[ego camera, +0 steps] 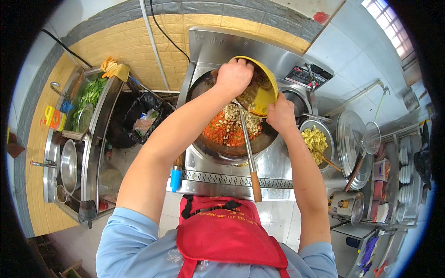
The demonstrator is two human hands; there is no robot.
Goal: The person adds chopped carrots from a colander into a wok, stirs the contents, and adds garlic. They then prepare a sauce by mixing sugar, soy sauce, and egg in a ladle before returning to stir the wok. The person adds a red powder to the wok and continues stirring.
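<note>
A yellow bowl is tipped on its side over a large wok. My right hand grips the bowl's lower right rim. My left hand is at the bowl's upper left opening with curled fingers; their tips are hidden, and a few pale bits cling inside the bowl. Pale diced pieces lie in the wok over finely chopped orange food. A long-handled metal utensil with a wooden grip rests in the wok, its handle reaching over the stove's front edge; its head is covered.
Right of the stove stand a metal bowl of yellow scrambled egg with chopsticks, and a large lid with a wire strainer. At left are a black-lined bin and a sink with leafy greens. A blue-tipped handle overhangs the stove front.
</note>
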